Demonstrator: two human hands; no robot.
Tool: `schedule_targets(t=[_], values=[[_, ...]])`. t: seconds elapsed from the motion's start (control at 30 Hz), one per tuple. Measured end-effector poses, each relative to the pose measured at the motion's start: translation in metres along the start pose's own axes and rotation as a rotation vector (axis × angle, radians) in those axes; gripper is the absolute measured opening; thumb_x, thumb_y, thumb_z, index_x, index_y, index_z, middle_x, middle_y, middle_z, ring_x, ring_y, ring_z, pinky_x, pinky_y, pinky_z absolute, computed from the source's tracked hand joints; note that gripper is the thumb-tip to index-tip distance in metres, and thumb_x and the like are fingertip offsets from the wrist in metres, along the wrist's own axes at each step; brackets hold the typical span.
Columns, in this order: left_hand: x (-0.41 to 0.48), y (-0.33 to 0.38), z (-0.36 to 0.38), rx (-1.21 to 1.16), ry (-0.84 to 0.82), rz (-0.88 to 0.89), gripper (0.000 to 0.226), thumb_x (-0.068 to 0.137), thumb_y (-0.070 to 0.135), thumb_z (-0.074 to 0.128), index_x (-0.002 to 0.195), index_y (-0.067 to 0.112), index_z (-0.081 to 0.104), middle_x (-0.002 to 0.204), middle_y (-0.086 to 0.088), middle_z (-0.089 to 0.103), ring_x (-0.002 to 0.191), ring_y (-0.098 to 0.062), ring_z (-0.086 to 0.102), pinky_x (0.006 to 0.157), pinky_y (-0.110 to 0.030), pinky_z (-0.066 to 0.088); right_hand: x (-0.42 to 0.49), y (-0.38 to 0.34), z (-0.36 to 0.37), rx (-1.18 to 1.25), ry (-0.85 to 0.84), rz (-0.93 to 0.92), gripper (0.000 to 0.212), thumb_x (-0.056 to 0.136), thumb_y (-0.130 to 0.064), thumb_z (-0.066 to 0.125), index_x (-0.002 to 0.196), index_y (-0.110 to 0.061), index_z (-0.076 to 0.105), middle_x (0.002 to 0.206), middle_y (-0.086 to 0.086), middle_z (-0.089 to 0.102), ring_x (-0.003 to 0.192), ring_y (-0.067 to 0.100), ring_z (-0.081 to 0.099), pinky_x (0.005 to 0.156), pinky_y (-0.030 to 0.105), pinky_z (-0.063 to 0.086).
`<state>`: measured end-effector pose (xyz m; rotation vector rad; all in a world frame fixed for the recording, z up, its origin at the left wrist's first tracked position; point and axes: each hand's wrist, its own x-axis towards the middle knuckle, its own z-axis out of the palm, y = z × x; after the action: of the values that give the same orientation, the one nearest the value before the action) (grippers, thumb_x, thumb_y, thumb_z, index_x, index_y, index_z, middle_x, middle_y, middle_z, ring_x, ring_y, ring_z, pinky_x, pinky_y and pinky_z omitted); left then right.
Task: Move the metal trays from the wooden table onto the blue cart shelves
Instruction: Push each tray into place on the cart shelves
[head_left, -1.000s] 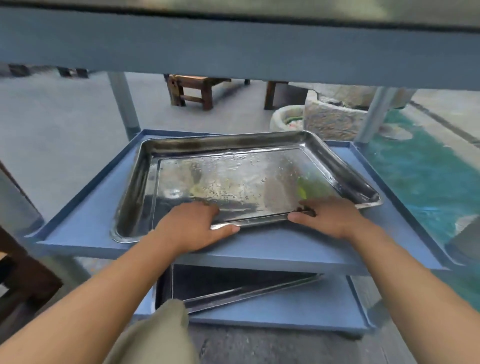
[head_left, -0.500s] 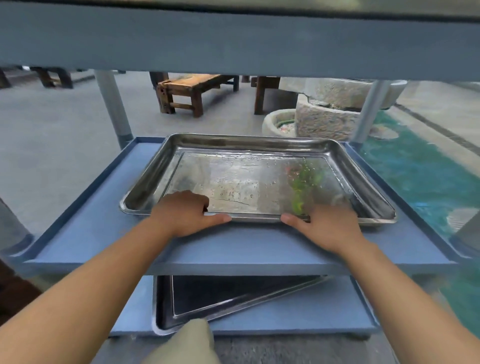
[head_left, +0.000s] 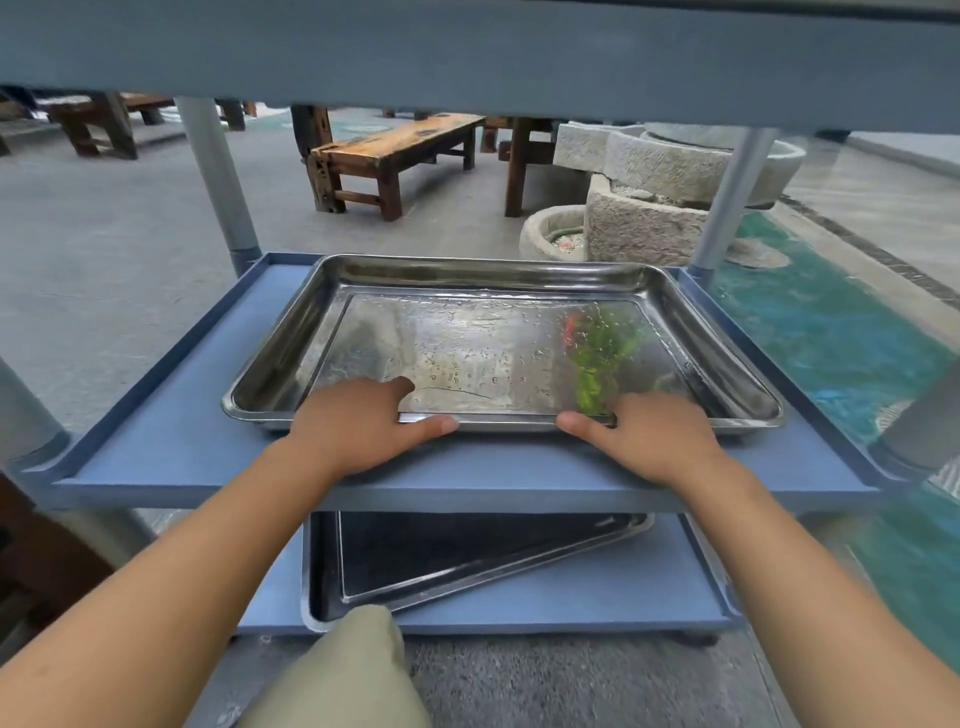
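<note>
A wet, shiny metal tray (head_left: 467, 291) lies flat and square on the middle shelf (head_left: 171, 447) of the blue cart. My left hand (head_left: 353, 421) grips its near rim left of centre, fingers inside, thumb under the edge. My right hand (head_left: 649, 431) grips the same rim further right. A second metal tray (head_left: 467, 561) sits askew on the bottom shelf (head_left: 623, 608), partly hidden by the shelf above.
The cart's top shelf (head_left: 467, 57) spans the upper view, carried by grey posts (head_left: 218, 176) at the corners. Beyond stand a wooden bench (head_left: 395, 150) and stone troughs (head_left: 654, 208) on the concrete floor. My knee (head_left: 343, 675) shows at the bottom.
The tray was angled on the shelf; both hands have turned it square and pushed it further in. The view has lifted slightly.
</note>
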<state>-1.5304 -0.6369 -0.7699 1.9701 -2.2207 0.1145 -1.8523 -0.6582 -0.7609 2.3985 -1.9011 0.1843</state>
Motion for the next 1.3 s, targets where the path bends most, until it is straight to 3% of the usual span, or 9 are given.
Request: schedule_targets(t=[0.1,0.17,0.27,0.47,0.8,0.93,1.07,1.17,1.3], values=[[-0.016,0.002,-0.004,0.015,0.017,-0.001,0.091,0.058,0.103,0.009,0.091,0.033,0.056,0.073,0.008,0.057,0.07,-0.021,0.055,0.056,-0.032,0.041,-0.012,-0.001,-0.001,0.012,0.003,-0.005,0.096,0.056,-0.102,0.004,0.067,-0.024,0.058,0.062,-0.004,0.057,0.063,0.019,0.057,0.051,0.028,0.033],[-0.026,0.003,-0.006,0.008,0.024,0.008,0.086,0.059,0.102,0.009,0.085,0.033,0.053,0.068,0.009,0.052,0.068,-0.02,0.054,0.056,-0.032,0.041,-0.022,-0.003,-0.001,-0.001,0.026,-0.019,0.103,0.055,-0.102,0.001,0.08,-0.026,0.065,0.068,-0.004,0.062,0.073,0.025,0.064,0.053,0.03,0.034],[-0.04,0.005,-0.008,0.013,0.035,0.022,0.09,0.061,0.101,0.006,0.087,0.032,0.058,0.073,0.01,0.059,0.069,-0.018,0.057,0.061,-0.033,0.049,-0.036,-0.004,-0.001,-0.007,0.05,-0.033,0.112,0.056,-0.101,0.0,0.108,-0.029,0.068,0.092,-0.001,0.073,0.09,0.027,0.067,0.06,0.033,0.04],[-0.059,0.006,-0.012,0.002,0.015,-0.021,0.097,0.058,0.103,0.007,0.101,0.037,0.065,0.086,0.007,0.071,0.082,-0.02,0.066,0.07,-0.036,0.053,-0.057,-0.01,-0.004,0.009,0.065,-0.032,0.112,0.057,-0.101,0.0,0.107,-0.028,0.068,0.093,-0.002,0.073,0.089,0.025,0.067,0.062,0.033,0.038],[-0.067,0.012,-0.021,0.07,0.013,-0.008,0.09,0.065,0.099,0.005,0.089,0.033,0.063,0.075,0.008,0.066,0.073,-0.017,0.063,0.067,-0.035,0.052,-0.065,-0.015,-0.006,0.008,0.12,0.015,0.097,0.067,-0.096,0.007,0.101,-0.029,0.069,0.081,-0.006,0.072,0.082,0.02,0.066,0.074,0.036,0.043],[-0.084,0.026,-0.023,0.137,0.012,-0.063,0.081,0.081,0.086,0.009,0.105,0.028,0.061,0.096,0.007,0.068,0.102,-0.02,0.061,0.104,-0.051,0.034,-0.074,-0.013,-0.004,0.033,0.206,-0.042,0.079,0.083,-0.083,0.02,0.106,-0.027,0.07,0.094,-0.009,0.073,0.09,0.017,0.065,0.084,0.038,0.042],[-0.116,0.035,-0.013,-0.031,0.18,0.017,0.052,0.093,0.054,0.042,0.125,0.015,0.058,0.123,-0.003,0.061,0.123,-0.027,0.052,0.114,-0.059,0.024,-0.092,-0.013,-0.001,0.264,0.261,-0.122,0.045,0.092,-0.054,0.049,0.119,-0.022,0.066,0.118,-0.006,0.068,0.113,0.016,0.059,0.105,0.041,0.035],[-0.136,0.033,-0.008,-0.206,0.37,0.17,0.037,0.093,0.028,0.054,0.118,0.003,0.064,0.126,-0.012,0.059,0.123,-0.031,0.052,0.108,-0.051,0.037,-0.112,-0.019,-0.001,0.549,0.335,-0.216,0.034,0.092,-0.03,0.063,0.124,-0.019,0.064,0.13,-0.008,0.061,0.127,0.007,0.05,0.115,0.035,0.03],[-0.153,0.028,0.015,-0.206,0.499,0.312,0.024,0.095,0.014,0.051,0.093,0.0,0.07,0.094,-0.011,0.068,0.086,-0.03,0.062,0.078,-0.037,0.05,-0.137,-0.034,0.012,0.704,0.348,-0.435,0.033,0.09,-0.021,0.064,0.12,-0.011,0.067,0.126,-0.004,0.064,0.123,0.013,0.056,0.104,0.026,0.039]])
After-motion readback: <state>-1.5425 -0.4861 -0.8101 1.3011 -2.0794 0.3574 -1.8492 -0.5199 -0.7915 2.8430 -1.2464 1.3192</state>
